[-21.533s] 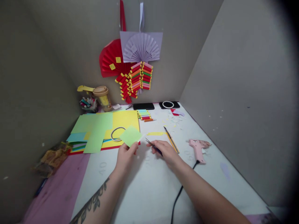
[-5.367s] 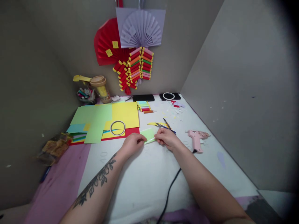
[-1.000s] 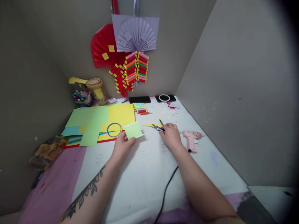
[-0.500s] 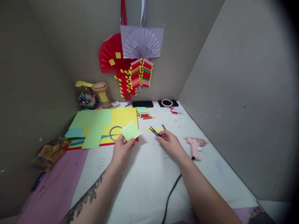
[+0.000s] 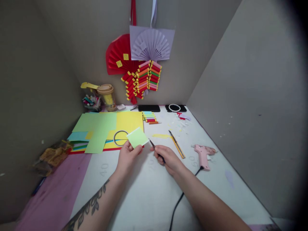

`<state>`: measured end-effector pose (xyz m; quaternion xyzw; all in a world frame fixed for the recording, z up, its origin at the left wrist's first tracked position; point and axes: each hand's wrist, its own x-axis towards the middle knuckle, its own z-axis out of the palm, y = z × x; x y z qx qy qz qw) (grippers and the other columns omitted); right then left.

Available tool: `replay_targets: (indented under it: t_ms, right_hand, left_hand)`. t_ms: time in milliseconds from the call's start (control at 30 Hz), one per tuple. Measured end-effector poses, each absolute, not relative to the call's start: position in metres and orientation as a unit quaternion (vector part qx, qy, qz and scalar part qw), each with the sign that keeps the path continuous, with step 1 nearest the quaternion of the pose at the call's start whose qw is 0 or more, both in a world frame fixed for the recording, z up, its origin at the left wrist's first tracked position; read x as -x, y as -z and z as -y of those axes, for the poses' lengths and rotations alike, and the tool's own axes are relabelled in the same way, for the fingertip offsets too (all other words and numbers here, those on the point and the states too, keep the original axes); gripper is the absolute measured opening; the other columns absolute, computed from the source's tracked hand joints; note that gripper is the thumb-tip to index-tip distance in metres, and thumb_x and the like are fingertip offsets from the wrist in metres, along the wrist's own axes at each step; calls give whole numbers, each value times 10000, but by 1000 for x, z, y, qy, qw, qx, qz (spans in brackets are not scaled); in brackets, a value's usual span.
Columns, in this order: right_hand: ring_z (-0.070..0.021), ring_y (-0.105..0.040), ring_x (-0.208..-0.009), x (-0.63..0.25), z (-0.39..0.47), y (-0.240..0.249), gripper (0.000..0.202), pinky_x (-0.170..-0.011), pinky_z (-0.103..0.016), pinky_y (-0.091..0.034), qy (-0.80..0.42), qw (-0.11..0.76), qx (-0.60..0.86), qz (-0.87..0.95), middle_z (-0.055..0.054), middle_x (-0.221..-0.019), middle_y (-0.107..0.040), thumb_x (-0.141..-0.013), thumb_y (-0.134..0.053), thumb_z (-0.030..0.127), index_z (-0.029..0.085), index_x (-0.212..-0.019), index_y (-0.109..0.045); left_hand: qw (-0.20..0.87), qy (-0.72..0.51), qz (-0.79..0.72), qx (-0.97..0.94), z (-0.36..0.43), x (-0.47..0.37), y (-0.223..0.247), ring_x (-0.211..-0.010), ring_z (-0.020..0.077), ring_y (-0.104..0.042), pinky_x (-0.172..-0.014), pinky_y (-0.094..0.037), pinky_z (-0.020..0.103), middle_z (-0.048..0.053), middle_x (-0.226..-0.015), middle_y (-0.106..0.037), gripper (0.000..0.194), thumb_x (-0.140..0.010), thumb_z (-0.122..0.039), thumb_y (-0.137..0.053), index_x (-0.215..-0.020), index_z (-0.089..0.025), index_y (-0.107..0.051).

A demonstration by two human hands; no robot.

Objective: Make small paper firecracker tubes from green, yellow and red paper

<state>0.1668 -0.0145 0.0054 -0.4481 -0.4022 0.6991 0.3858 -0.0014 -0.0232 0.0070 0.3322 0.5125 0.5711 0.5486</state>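
Left hand (image 5: 128, 155): grip pinched on a light-green paper square (image 5: 137, 137), thumb on top, fingers beneath; square raised and tilted above the desk (image 5: 139, 195), white strips along two opposite edges. Right hand (image 5: 167, 157): grip closed around dark, slim-bladed snips (image 5: 152, 144), tips at the square's right corner. Contact between tips and paper: cannot tell.

Just beyond the left grip, a tape roll (image 5: 114, 139) on stacked coloured sheets, partly behind the square. Left of that grip, a long green sheet (image 5: 96, 141) over the pile. Beyond the right grip, a yellow paper strip (image 5: 160, 136); just to its right, a yellow-orange craft knife (image 5: 178, 147), lying slanted. Farther right, a pink glue gun (image 5: 203, 156), black cord (image 5: 176, 205) passing under the right forearm. Well beyond both grips, small paper rolls (image 5: 149, 116) in a row.
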Motion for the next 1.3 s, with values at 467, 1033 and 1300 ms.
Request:
replay_targets:
  t_ms: [467,1033,1300]
  right_hand:
    - [-21,-232,-371,-161,13,-4,316,-394,-211,-84,-710,384,460,369,70,-520,-439,-669,-639,431,139,-787,-615]
    - [-19,-228,-366,-161,11,-1,360,-387,-208,-88,-703,386,457,384,75,-512,-443,-657,-658,464,129,-779,-606]
    - [-18,-247,-369,-162,12,-1,366,-390,-206,-91,-698,389,461,385,73,-516,-446,-659,-671,462,119,-773,-611]
  left_hand:
    - [558,-564,-499,-349,25,-3,-8,-667,118,-629,-632,-466,207,40,-867,-712,403,-657,-246,-719,-1026,-160,-583]
    - [568,-559,-485,-361,24,-2,-5,-709,127,-634,-648,-465,210,54,-915,-712,459,-650,-254,-721,-1074,-152,-580]
    - [563,-558,-489,-363,25,-3,-5,-751,132,-643,-687,-476,222,64,-964,-712,446,-665,-255,-720,-1078,-159,-582]
